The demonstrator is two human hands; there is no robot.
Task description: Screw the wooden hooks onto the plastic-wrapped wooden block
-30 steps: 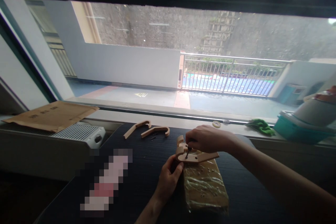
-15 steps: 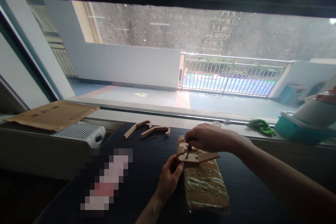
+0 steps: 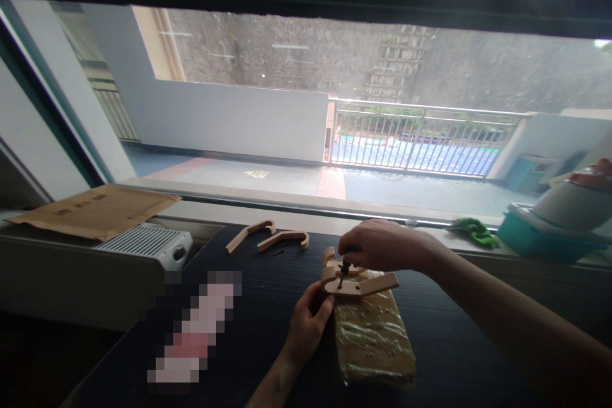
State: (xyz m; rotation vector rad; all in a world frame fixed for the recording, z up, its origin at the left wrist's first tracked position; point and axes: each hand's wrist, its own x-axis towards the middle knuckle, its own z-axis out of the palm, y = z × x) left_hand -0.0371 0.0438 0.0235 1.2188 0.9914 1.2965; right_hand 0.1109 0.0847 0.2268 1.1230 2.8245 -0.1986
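My right hand (image 3: 377, 243) is closed round a dark screwdriver (image 3: 345, 268), which points down at a hole in a pale wooden hook (image 3: 375, 284). The hook lies on a tape-wrapped brown block (image 3: 375, 347), its straight arm pointing right. My left hand (image 3: 306, 317) grips the hook's curved end, thumb against the near side; its other fingers are partly hidden. Just behind lies a second wooden hook (image 3: 328, 256), partly covered by my right hand. Whether a screw is under the screwdriver's tip I cannot make out.
Two more wooden hooks (image 3: 251, 234) and a few small dark screws (image 3: 279, 250) lie at the back of the dark table (image 3: 258, 306). A brown envelope (image 3: 95, 209) rests on the radiator at left. A green cloth (image 3: 474, 231) and teal container (image 3: 540, 236) stand at right.
My hands hold nearly the same pose, the screwdriver still at the hook's hole. The camera view has shifted slightly.
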